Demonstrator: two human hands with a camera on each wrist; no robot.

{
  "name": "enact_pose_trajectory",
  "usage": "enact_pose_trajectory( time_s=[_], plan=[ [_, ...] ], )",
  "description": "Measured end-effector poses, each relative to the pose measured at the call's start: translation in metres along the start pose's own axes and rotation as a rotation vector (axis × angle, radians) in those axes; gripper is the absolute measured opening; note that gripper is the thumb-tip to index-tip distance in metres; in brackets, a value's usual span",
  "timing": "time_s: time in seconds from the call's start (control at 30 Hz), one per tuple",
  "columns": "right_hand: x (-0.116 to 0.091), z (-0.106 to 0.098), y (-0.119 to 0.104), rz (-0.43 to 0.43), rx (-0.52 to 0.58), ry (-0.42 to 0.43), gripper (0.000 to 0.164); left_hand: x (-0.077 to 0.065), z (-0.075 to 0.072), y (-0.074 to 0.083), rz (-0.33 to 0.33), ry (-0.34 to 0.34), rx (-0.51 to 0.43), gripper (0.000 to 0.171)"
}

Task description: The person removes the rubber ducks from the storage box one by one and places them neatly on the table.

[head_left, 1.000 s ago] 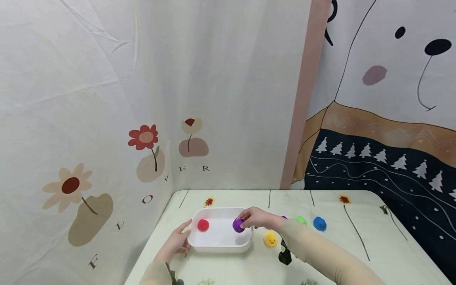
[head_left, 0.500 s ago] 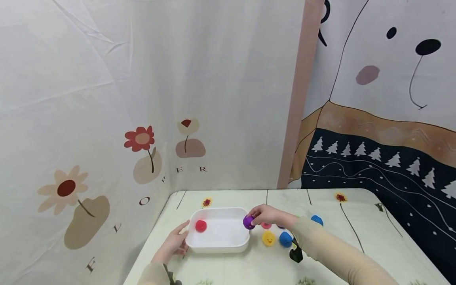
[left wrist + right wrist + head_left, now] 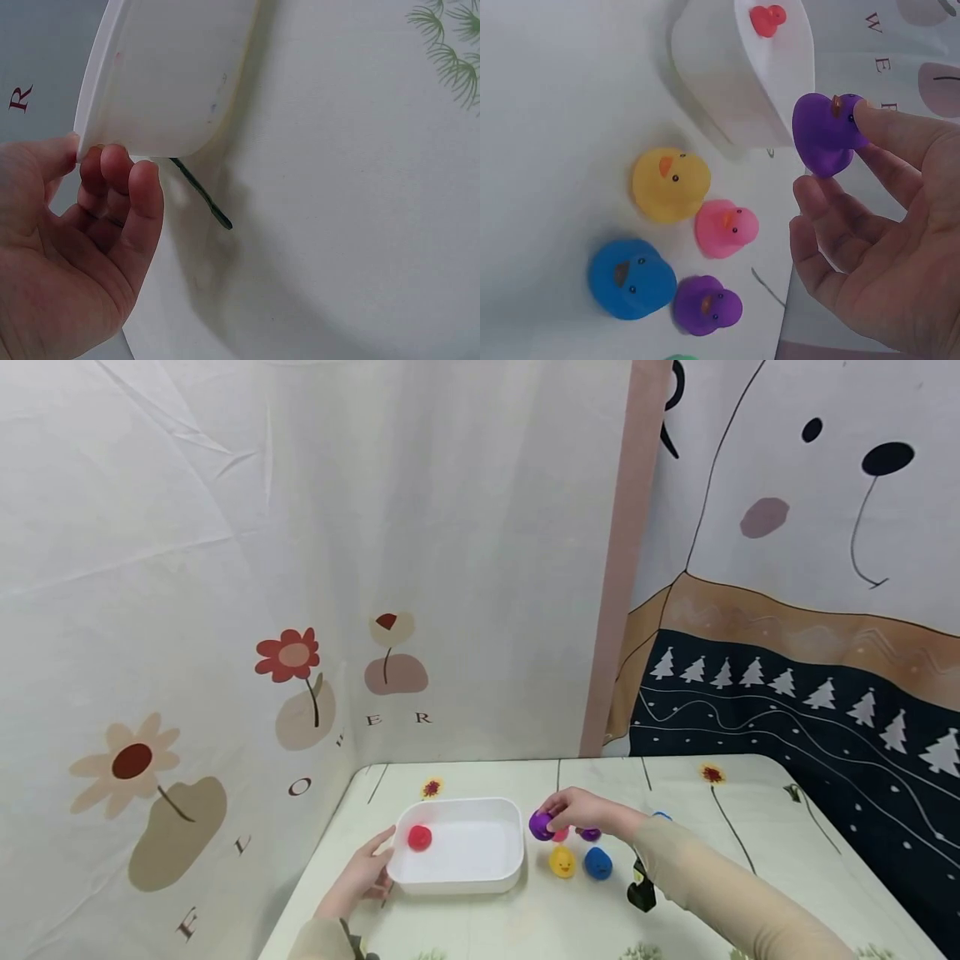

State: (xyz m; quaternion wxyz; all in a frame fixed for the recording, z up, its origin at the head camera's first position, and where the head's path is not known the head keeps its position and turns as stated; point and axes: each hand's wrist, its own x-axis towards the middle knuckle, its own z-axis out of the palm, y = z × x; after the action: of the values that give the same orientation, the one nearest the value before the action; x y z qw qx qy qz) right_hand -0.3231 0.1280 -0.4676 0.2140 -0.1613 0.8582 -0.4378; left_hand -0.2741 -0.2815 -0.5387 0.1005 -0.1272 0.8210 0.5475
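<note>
A white plastic container (image 3: 457,887) stands on the table, with a red rubber duck (image 3: 419,837) inside near its left end. My left hand (image 3: 366,867) grips that end, and in the left wrist view the thumb lies on the rim (image 3: 96,90) with curled fingers against the wall below. Just past the container's right side, my right hand (image 3: 581,810) pinches a large purple rubber duck (image 3: 823,136) by its head, between thumb and fingers. The duck is held above the table, clear of the container. Beneath it sit a yellow duck (image 3: 671,186) and a pink duck (image 3: 725,229).
A blue duck (image 3: 630,279) and a smaller purple duck (image 3: 707,306) stand beside the yellow and pink ones. Part of a green duck (image 3: 681,357) shows at the frame edge. Another blue thing (image 3: 662,815) lies partly behind the right sleeve. Printed cloth (image 3: 480,568) hangs behind the table.
My right hand has carried the purple duck from over the container's right part to the right, beyond its rim. My left hand keeps its hold, and the head view has shifted slightly.
</note>
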Motion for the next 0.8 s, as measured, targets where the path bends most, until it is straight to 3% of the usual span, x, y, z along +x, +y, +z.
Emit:
enact_pose_trajectory(
  time_s=[0.57, 0.8],
  plan=[
    [-0.019, -0.015, 0.017, 0.109, -0.015, 0.072, 0.027, 0.001, 0.001, -0.002, 0.003, -0.008, 0.000, 0.052],
    [-0.025, -0.020, 0.021, 0.117, -0.004, 0.069, 0.026, 0.001, 0.000, -0.002, 0.015, -0.015, -0.006, 0.053]
  ],
)
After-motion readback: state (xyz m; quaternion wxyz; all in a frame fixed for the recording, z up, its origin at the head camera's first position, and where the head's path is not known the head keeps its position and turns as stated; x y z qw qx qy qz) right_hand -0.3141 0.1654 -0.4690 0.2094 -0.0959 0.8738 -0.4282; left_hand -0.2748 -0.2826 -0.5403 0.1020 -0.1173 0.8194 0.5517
